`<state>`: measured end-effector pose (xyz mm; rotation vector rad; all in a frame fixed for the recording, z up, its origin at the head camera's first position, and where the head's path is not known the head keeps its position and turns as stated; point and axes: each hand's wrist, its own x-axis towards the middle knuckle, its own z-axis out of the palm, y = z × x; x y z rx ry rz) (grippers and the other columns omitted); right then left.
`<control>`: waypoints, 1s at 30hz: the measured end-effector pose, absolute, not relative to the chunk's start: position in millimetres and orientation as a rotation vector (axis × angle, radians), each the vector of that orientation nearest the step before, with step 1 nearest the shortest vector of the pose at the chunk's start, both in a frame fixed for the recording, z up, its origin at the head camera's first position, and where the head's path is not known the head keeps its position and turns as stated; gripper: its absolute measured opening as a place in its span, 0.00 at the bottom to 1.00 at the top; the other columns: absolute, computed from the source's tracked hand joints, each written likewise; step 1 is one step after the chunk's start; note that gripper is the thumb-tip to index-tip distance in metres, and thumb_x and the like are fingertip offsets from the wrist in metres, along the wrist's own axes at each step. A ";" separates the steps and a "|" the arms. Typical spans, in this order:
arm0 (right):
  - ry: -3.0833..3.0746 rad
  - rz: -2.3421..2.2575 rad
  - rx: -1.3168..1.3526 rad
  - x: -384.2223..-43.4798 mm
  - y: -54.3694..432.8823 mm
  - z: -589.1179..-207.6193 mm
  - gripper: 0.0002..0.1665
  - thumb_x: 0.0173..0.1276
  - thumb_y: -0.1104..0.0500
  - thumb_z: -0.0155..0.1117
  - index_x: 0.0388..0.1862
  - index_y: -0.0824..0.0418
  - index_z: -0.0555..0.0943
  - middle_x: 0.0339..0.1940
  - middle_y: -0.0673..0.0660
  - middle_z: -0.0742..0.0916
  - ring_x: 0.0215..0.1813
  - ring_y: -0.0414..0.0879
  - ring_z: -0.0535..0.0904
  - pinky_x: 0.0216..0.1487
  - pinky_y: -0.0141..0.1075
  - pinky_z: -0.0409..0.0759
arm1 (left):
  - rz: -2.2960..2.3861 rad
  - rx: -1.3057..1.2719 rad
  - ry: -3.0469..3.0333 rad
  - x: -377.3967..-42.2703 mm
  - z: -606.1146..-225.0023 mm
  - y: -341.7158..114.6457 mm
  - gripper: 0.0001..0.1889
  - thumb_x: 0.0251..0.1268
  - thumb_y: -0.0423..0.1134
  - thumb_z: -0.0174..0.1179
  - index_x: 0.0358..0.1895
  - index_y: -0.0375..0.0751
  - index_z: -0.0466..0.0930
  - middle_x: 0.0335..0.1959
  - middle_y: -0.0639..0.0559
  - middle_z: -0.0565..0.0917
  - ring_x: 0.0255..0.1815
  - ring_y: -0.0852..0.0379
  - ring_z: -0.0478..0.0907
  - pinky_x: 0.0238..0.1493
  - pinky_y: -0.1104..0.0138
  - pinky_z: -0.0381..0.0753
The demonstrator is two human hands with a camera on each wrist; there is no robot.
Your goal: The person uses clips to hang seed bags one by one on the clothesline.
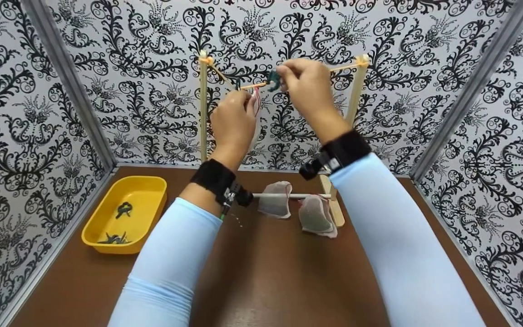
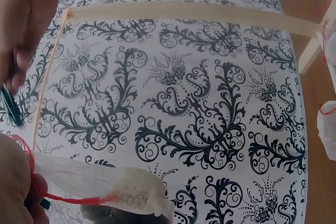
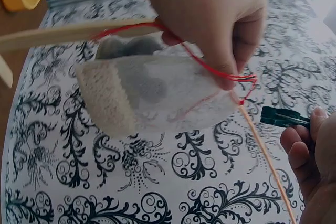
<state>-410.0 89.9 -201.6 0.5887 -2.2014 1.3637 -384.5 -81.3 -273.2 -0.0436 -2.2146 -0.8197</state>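
Note:
My left hand (image 1: 233, 120) pinches the top of a white mesh drawstring bag (image 3: 157, 93), holding it against an orange cord (image 3: 266, 150). Small pale pellets lie at the bottom of the bag, and its red drawstring (image 2: 73, 200) loops by the fingers. Just to the right, my right hand (image 1: 309, 86) pinches a dark green clip (image 3: 283, 117) beside the cord; the clip appears apart from the bag. Behind the pale bag in the right wrist view hangs another bag with dark contents (image 3: 131, 45), partly hidden.
Wooden posts (image 1: 203, 109) carry the cord's two ends. Lower down, two mesh bags (image 1: 276, 200) hang on a white rod (image 1: 254, 195) near the brown table (image 1: 261, 281). At left stands a yellow tray (image 1: 161, 190) with several dark clips (image 1: 124, 209).

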 end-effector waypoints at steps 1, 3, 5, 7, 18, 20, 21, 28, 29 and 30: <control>-2.224 1.351 0.578 -412.7 86.9 -200.7 0.12 0.86 0.57 0.67 0.53 0.61 0.93 0.40 0.54 0.93 0.40 0.46 0.90 0.46 0.33 0.91 | -0.811 -0.040 -2.217 -385.2 -274.0 -80.1 0.11 0.86 0.46 0.66 0.54 0.45 0.93 0.50 0.48 0.94 0.47 0.47 0.92 0.52 0.54 0.92; -2.249 1.320 0.561 -418.6 83.6 -200.1 0.12 0.86 0.56 0.68 0.53 0.61 0.93 0.39 0.54 0.93 0.41 0.48 0.91 0.45 0.32 0.91 | -0.803 -0.040 -2.223 -386.6 -275.6 -77.7 0.11 0.86 0.46 0.66 0.55 0.45 0.93 0.50 0.49 0.94 0.47 0.47 0.92 0.52 0.55 0.92; -2.265 1.298 0.556 -423.2 82.0 -200.9 0.12 0.86 0.56 0.68 0.52 0.61 0.93 0.40 0.55 0.93 0.42 0.50 0.92 0.44 0.31 0.90 | -0.789 -0.039 -2.230 -387.2 -276.9 -75.6 0.11 0.86 0.46 0.66 0.55 0.46 0.93 0.50 0.49 0.94 0.46 0.48 0.92 0.51 0.56 0.92; -2.309 1.302 0.556 -426.4 81.1 -203.3 0.11 0.85 0.56 0.68 0.52 0.61 0.94 0.41 0.56 0.94 0.42 0.51 0.92 0.41 0.30 0.89 | -0.784 -0.047 -2.233 -387.4 -278.1 -74.6 0.11 0.86 0.47 0.66 0.55 0.46 0.93 0.49 0.50 0.94 0.45 0.48 0.92 0.50 0.56 0.92; -2.539 1.248 0.633 -428.8 80.1 -213.4 0.15 0.87 0.56 0.67 0.62 0.62 0.91 0.44 0.57 0.95 0.41 0.44 0.92 0.40 0.30 0.88 | -0.722 -0.046 -2.251 -384.7 -279.1 -79.4 0.09 0.86 0.44 0.65 0.53 0.46 0.92 0.48 0.49 0.92 0.43 0.43 0.92 0.47 0.53 0.92; -2.599 1.237 0.646 -427.0 79.7 -213.2 0.20 0.88 0.55 0.66 0.71 0.61 0.87 0.48 0.58 0.95 0.44 0.45 0.93 0.44 0.33 0.91 | -0.712 -0.050 -2.253 -383.5 -279.2 -80.2 0.09 0.86 0.44 0.65 0.52 0.45 0.92 0.48 0.50 0.92 0.44 0.43 0.93 0.47 0.52 0.92; -2.626 1.234 0.653 -425.9 79.8 -213.4 0.23 0.88 0.54 0.66 0.75 0.60 0.84 0.49 0.58 0.94 0.46 0.45 0.93 0.45 0.35 0.92 | -0.707 -0.054 -2.254 -383.3 -279.6 -80.7 0.09 0.86 0.43 0.65 0.53 0.45 0.92 0.49 0.50 0.93 0.44 0.43 0.93 0.47 0.52 0.92; -2.601 1.324 0.730 -420.0 83.2 -224.1 0.28 0.88 0.54 0.66 0.82 0.59 0.78 0.49 0.60 0.93 0.46 0.48 0.92 0.40 0.34 0.93 | -0.697 -0.084 -2.259 -380.0 -287.1 -82.0 0.11 0.87 0.45 0.64 0.54 0.45 0.93 0.50 0.50 0.95 0.45 0.45 0.94 0.45 0.53 0.94; -2.581 1.328 0.736 -419.4 83.9 -226.7 0.27 0.88 0.54 0.66 0.80 0.59 0.79 0.49 0.59 0.93 0.45 0.48 0.92 0.40 0.34 0.93 | -0.690 -0.090 -2.254 -379.5 -288.9 -82.0 0.11 0.87 0.45 0.64 0.53 0.45 0.93 0.49 0.49 0.95 0.43 0.45 0.94 0.44 0.52 0.94; -2.558 1.338 0.747 -418.8 84.8 -229.4 0.27 0.88 0.53 0.67 0.79 0.59 0.80 0.49 0.59 0.94 0.45 0.49 0.91 0.39 0.34 0.93 | -0.678 -0.093 -2.248 -378.8 -291.0 -82.2 0.11 0.87 0.45 0.64 0.53 0.45 0.93 0.48 0.49 0.95 0.42 0.45 0.94 0.43 0.52 0.94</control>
